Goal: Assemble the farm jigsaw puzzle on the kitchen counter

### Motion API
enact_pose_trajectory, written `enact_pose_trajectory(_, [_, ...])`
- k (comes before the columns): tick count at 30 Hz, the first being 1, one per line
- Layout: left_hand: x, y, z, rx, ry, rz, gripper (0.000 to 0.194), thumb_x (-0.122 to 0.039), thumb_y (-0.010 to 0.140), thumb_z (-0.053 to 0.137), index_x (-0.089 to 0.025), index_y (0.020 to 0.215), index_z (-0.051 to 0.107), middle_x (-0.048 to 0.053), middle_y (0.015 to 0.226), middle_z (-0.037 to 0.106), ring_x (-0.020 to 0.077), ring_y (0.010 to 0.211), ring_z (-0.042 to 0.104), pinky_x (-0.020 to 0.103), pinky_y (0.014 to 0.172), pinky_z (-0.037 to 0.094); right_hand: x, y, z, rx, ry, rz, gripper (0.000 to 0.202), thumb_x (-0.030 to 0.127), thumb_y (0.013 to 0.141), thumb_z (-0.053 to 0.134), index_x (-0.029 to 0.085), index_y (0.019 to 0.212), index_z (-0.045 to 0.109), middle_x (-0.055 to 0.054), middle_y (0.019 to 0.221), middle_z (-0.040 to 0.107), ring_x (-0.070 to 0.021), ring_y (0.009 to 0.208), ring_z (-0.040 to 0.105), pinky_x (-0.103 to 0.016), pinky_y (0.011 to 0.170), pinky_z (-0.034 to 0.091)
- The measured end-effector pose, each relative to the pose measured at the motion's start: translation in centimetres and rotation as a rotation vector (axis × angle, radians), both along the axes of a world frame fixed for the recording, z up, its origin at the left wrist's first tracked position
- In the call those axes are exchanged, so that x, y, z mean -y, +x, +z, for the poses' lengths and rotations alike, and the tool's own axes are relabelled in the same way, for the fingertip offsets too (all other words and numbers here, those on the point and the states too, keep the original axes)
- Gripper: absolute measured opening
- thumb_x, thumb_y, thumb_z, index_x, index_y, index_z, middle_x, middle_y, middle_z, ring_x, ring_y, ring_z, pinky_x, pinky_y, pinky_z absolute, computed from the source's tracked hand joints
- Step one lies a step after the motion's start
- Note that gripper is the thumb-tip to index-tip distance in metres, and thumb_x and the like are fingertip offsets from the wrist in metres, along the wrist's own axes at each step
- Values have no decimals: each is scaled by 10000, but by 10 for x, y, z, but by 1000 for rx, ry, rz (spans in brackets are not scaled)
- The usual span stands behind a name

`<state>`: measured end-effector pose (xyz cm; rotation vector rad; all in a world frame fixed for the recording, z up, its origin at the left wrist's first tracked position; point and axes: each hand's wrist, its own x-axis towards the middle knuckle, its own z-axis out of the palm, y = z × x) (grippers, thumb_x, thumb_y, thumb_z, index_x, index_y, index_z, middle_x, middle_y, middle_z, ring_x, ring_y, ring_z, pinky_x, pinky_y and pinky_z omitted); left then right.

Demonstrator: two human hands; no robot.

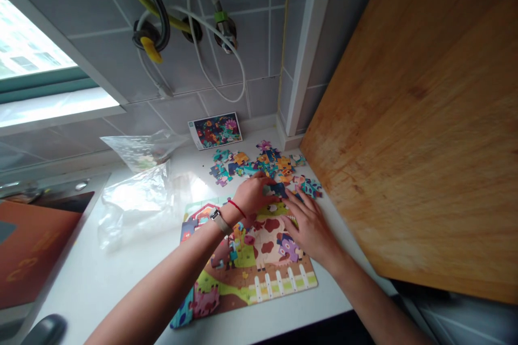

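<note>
A farm puzzle board [267,248] with a cow and a white fence lies on the white counter. My left hand [254,194], below a red string and a watch, is at the board's top edge, its fingers bent down on dark blue puzzle pieces [277,190]. My right hand [309,221] rests over the board's upper right, fingers spread, fingertips touching the same dark pieces. Loose colourful pieces [263,164] are heaped just behind both hands. Purple pieces [289,248] and pink pieces [205,301] lie on the board.
A picture card [216,130] leans against the tiled wall. Clear plastic bags [137,199] lie on the left of the counter. A wooden panel [424,135] rises at the right. Hoses and a white cable [244,73] hang from the wall. An orange-brown box [32,248] is far left.
</note>
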<state>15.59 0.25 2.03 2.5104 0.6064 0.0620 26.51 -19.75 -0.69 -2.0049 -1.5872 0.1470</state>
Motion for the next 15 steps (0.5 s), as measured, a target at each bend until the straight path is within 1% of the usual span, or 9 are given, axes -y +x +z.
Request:
enact_pose_trajectory(5, [0, 1, 2, -8, 9, -19, 435, -433, 846, 837, -244, 1228, 752, 80, 1186, 695, 243, 1004, 718, 319, 924, 576, 0, 0, -2, -6, 5, -8, 380, 218, 987, 572, 195, 1354, 671, -124, 1508, 624, -351, 1541, 394, -602, 1198, 438])
enact_pose_trajectory(11, [0, 2, 1, -13, 24, -22, 413, -408, 839, 836, -256, 1216, 763, 76, 1181, 703, 232, 984, 719, 313, 917, 577, 1, 0, -2, -35, 36, -11, 392, 196, 979, 575, 218, 1360, 661, -115, 1504, 628, -338, 1554, 375, -597, 1203, 440])
enact_pose_trajectory(13, [-1, 2, 1, -8, 28, -23, 418, -424, 834, 833, -259, 1212, 765, 74, 1166, 705, 232, 980, 716, 312, 914, 577, 1, 0, -1, -37, 38, -5, 356, 194, 976, 579, 218, 1319, 670, -121, 1498, 632, -342, 1550, 381, -599, 1202, 439])
enact_pose_trajectory(15, [-2, 2, 0, -8, 30, -21, 425, -440, 831, 830, -262, 1212, 767, 72, 1154, 704, 233, 974, 712, 313, 910, 576, 1, 1, 0, -47, 39, 0, 273, 191, 972, 585, 220, 1225, 685, -126, 1497, 630, -345, 1546, 388, -597, 1196, 444])
